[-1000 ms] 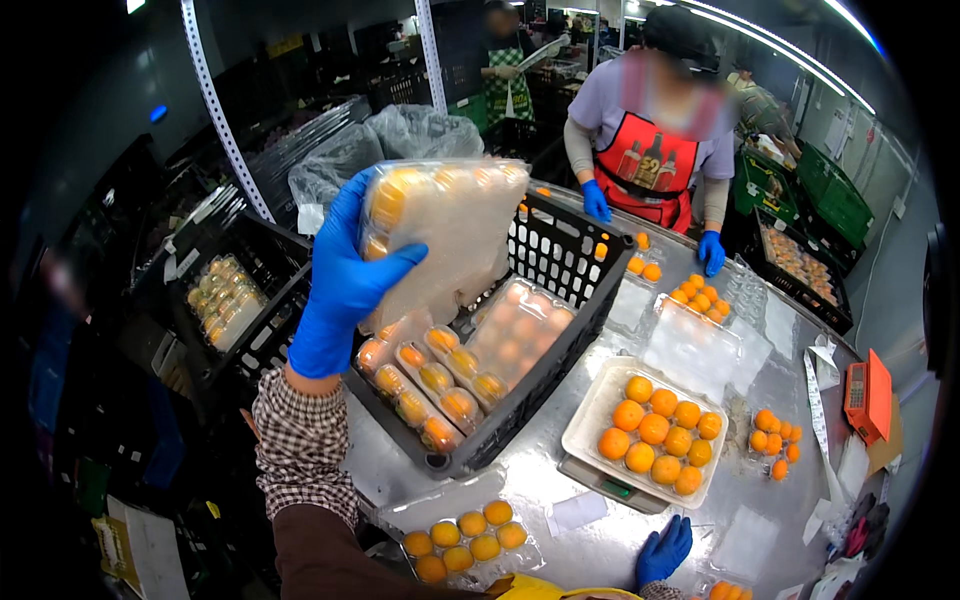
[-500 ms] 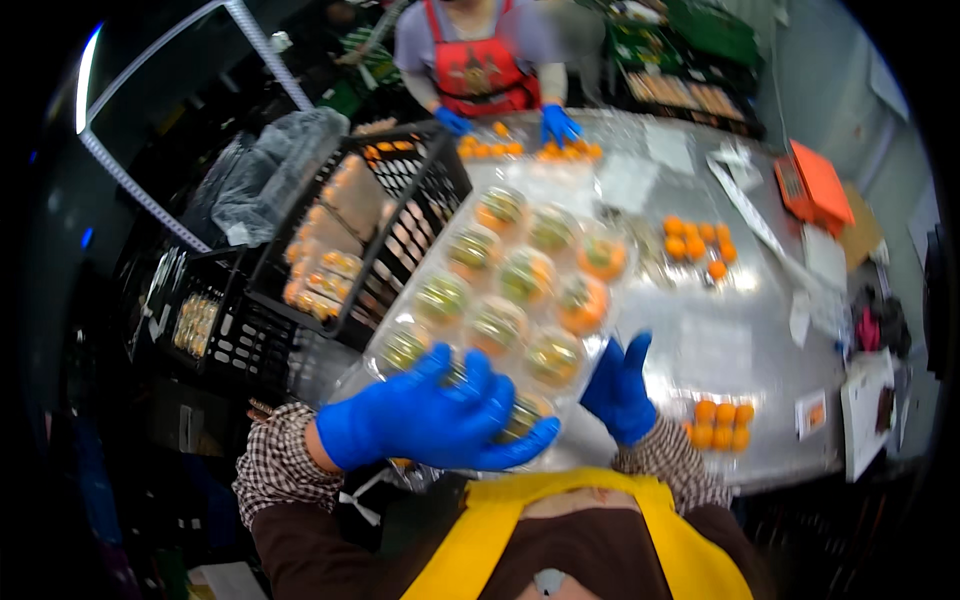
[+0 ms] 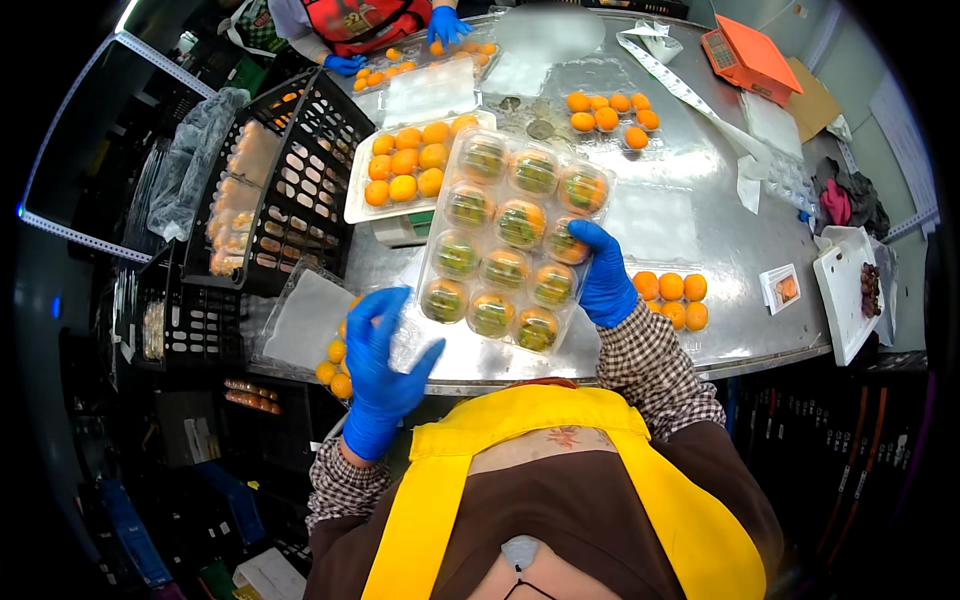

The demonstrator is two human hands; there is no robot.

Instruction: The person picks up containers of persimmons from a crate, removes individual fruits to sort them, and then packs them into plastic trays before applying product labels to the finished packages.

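A clear plastic clamshell pack [image 3: 522, 222] of green-and-orange mandarins is tilted up over the table in front of me. My right hand [image 3: 608, 278], in a blue glove, grips its right edge with the thumb on the lid; the fingers behind are hidden. To the lower left of the pack, my gloved left hand [image 3: 383, 368] is apart from it, fingers spread and nothing in them. Just beyond this hand lies an open clear pack [image 3: 308, 318], with loose-looking orange mandarins [image 3: 335, 365] partly hidden by the hand.
Behind the held pack, a white tray [image 3: 355, 200] of mandarins rests on a scale [image 3: 400, 230]. A black crate [image 3: 300, 165] of packs stands left. More mandarins [image 3: 607, 110] sit in packs on the steel table [image 3: 700, 230]. Across it, a co-worker's gloved hand [image 3: 449, 25] is near other mandarins.
My left hand has come off the clamshell pack and moved down and left, fingers spread. My right hand now holds the pack's right edge. The view has shifted, showing the tray of mandarins behind.
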